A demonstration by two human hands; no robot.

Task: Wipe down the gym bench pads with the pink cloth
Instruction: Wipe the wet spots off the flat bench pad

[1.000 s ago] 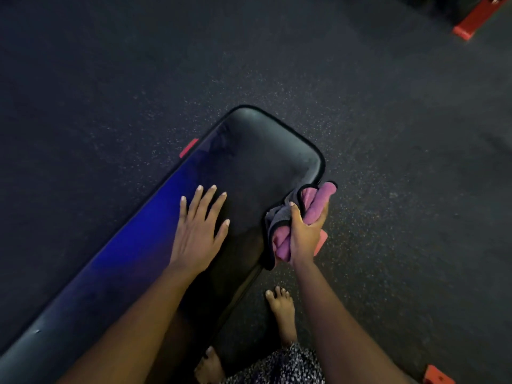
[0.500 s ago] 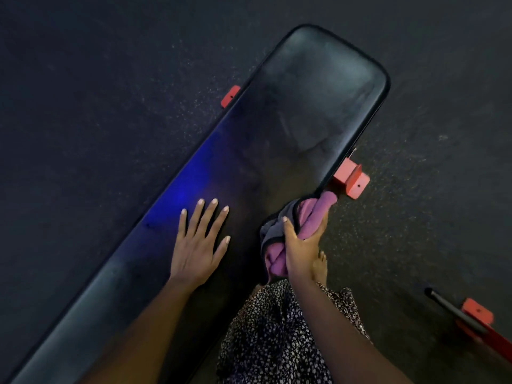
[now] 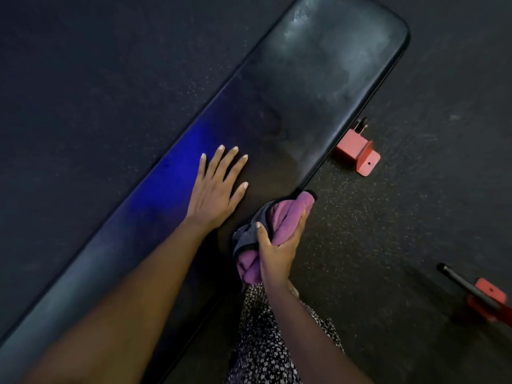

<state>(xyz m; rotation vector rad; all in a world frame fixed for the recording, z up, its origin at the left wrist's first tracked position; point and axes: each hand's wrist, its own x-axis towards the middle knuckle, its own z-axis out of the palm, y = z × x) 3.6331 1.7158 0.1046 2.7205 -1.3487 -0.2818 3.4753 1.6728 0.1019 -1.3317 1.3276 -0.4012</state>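
Observation:
A long black bench pad (image 3: 318,87) runs diagonally from the lower left to the upper right, with a blue glare along its left side. My left hand (image 3: 216,189) lies flat on the pad, fingers straight and spread. My right hand (image 3: 277,245) grips the bunched pink cloth (image 3: 285,217), which has a dark grey edge, against the pad's near side edge. Pale smears show on the pad's far end.
A red bench foot (image 3: 357,152) sticks out from under the pad on the right. Another red bracket with a black bar (image 3: 482,297) lies on the speckled dark floor at the lower right. My patterned garment (image 3: 266,342) hangs below the cloth.
The view has shifted along the bench, so the pad's far end sits further away. My right hand with the cloth has slid back along the near edge, away from that end. My left hand stays flat on the pad.

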